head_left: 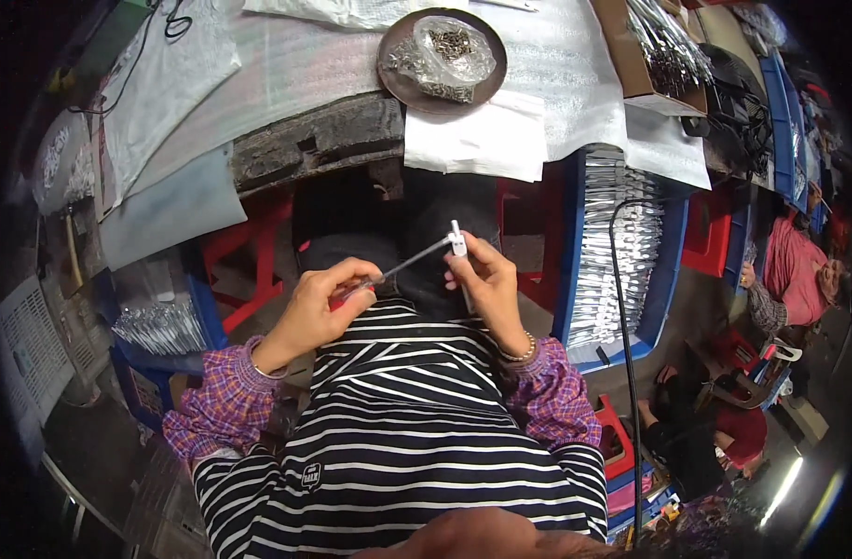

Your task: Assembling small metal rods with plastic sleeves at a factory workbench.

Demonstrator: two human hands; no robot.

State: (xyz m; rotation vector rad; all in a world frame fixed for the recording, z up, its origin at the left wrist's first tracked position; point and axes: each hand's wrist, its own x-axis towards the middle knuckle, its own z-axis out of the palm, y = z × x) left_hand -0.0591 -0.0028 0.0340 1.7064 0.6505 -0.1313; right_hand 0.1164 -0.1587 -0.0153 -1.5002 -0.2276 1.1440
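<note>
My left hand [320, 307] is closed around the red handle of what looks like a screwdriver; its grey shaft [412, 261] slants up to the right. The shaft's tip meets a small white fitting [457, 244] pinched between the thumb and fingers of my right hand [486, 284]. A thin white stub sticks up from the fitting, and a slim length of it runs down beside my right palm, partly hidden. Both hands are above my lap, in front of my striped clothing. To the right, a blue crate [665, 270] holds many white and silver slender parts.
A brown round tray [388, 82] on the table carries small metal pieces in clear plastic bags. White sheets [477, 140] hang over the table's front edge. More slender parts [161, 328] lie at left. A black cord [626, 354] hangs at right; other people sit beyond.
</note>
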